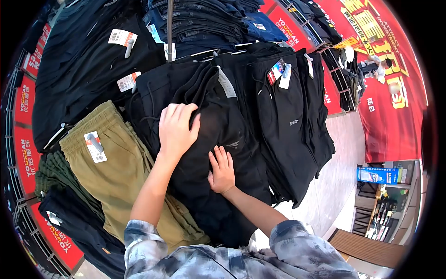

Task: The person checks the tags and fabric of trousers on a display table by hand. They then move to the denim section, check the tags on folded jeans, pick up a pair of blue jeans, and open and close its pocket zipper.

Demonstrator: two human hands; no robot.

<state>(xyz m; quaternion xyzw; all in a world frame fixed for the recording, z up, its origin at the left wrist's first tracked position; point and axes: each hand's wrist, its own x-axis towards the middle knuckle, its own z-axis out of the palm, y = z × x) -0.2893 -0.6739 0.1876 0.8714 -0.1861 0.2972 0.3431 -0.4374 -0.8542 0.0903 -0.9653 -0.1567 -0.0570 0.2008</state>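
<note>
Black trousers amid "YOUXUAN" signs lie under a flat right hand and left hand of unclear grip.

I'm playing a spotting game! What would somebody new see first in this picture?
Probably the tan trousers, bright among dark clothes, left of the middle. Next, in the middle, the left hand and, a bit lower and further right, the right hand, both on black trousers. The big red banner at the upper right stands out too.

hands: 2 | khaki pile: 1 | dark-green pile: 1 | upper-left orange-white tags: 2
</note>
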